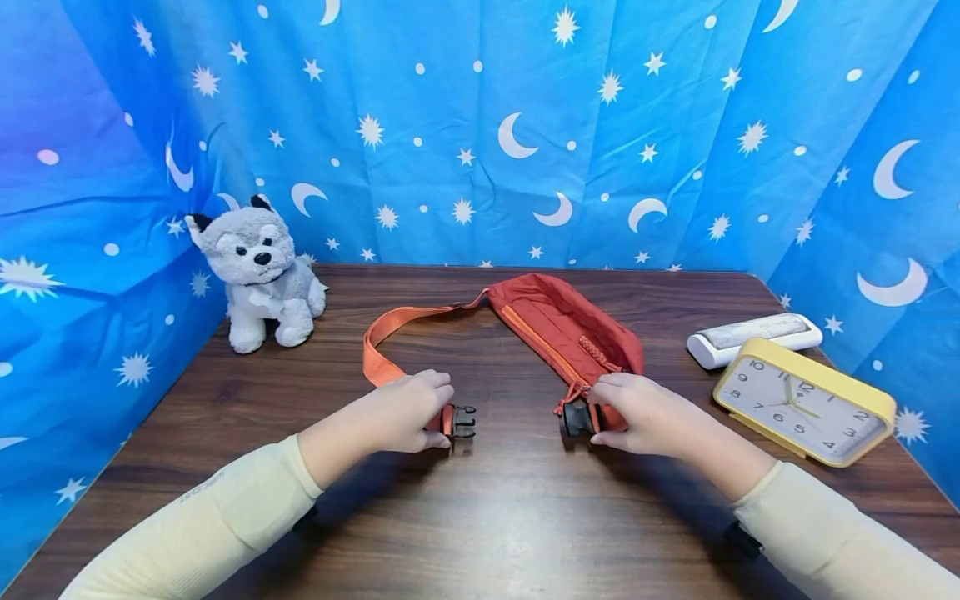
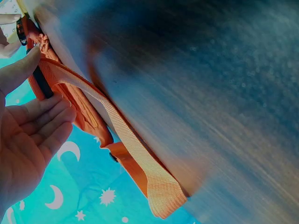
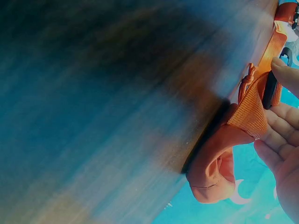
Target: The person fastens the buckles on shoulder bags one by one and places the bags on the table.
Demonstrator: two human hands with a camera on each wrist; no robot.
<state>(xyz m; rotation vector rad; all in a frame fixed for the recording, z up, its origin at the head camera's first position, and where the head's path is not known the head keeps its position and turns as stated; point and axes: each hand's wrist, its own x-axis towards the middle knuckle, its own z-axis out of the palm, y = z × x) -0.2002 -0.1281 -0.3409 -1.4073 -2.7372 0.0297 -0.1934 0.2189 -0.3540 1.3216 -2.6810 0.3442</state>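
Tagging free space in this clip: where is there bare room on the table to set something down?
Bare table lies between the plush dog and the orange strap, inside the strap's curve beside the red bag, and between the left grip and right grip. It is crowded on the right, where the yellow clock and white object sit close together.

On the table (image 1: 495, 517), plush dog (image 1: 258, 271) left, waist bag (image 1: 558, 317) between, clock (image 1: 802, 404) right, cloth (image 1: 442, 108) behind
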